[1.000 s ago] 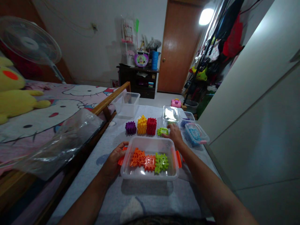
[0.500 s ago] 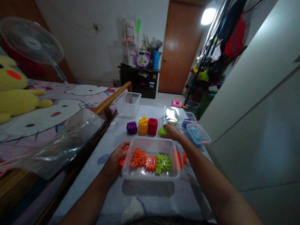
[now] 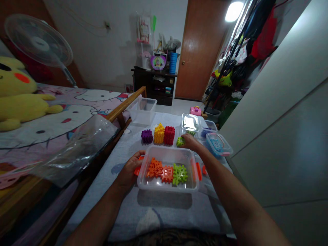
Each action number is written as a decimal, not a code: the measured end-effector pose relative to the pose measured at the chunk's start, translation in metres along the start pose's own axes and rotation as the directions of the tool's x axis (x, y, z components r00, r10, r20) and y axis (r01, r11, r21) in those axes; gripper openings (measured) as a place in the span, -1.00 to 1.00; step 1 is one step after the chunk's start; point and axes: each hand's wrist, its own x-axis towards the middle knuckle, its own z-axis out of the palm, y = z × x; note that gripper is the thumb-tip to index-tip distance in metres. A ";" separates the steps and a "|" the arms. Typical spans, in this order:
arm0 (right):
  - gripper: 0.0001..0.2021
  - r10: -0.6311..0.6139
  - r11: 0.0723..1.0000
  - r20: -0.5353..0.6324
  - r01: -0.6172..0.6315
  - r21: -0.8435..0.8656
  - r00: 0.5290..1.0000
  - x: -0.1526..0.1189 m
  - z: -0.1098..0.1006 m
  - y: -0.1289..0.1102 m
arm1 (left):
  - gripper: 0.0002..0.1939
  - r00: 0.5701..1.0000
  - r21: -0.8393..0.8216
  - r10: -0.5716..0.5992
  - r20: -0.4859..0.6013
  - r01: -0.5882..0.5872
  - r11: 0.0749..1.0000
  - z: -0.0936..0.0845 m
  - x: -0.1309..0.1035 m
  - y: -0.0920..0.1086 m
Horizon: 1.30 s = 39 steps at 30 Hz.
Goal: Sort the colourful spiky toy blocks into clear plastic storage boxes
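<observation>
A clear plastic box (image 3: 167, 186) with orange latches sits before me on a pale mat. Inside lie two orange interlocking pieces (image 3: 160, 170) and a green piece (image 3: 179, 173). My left hand (image 3: 131, 167) rests against the box's left side at the latch. My right hand (image 3: 191, 143) reaches past the box's far right corner and closes on a small green block (image 3: 180, 140). Beyond the box stand a purple cube (image 3: 147, 135), a yellow cube (image 3: 159, 133) and a red cube (image 3: 169, 135) in a row.
An open clear tub (image 3: 143, 110) stands at the far left of the mat. Lidded containers (image 3: 218, 144) with blue pieces sit at right by the white cupboard. A wooden bed rail (image 3: 125, 104), plastic sheet and yellow plush lie left.
The view has shifted slightly. My right hand has drawn the green block a little toward the box; my left hand stays at the box's left side.
</observation>
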 end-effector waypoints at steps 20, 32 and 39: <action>-0.56 -0.314 0.936 0.319 0.349 -0.056 0.894 -0.086 -0.063 -0.132 | -0.58 0.998 -0.022 0.030 0.062 -0.029 0.999 -0.005 0.003 -0.004; -0.48 -0.361 0.926 0.333 0.378 0.015 0.871 -0.081 -0.040 -0.126 | -0.57 0.996 -0.034 0.032 0.085 -0.030 0.999 -0.009 0.004 -0.007; -0.38 -0.387 0.922 0.401 0.348 0.168 0.831 -0.072 -0.042 -0.121 | -0.55 0.996 -0.051 0.027 0.089 -0.022 0.998 -0.005 0.002 -0.005</action>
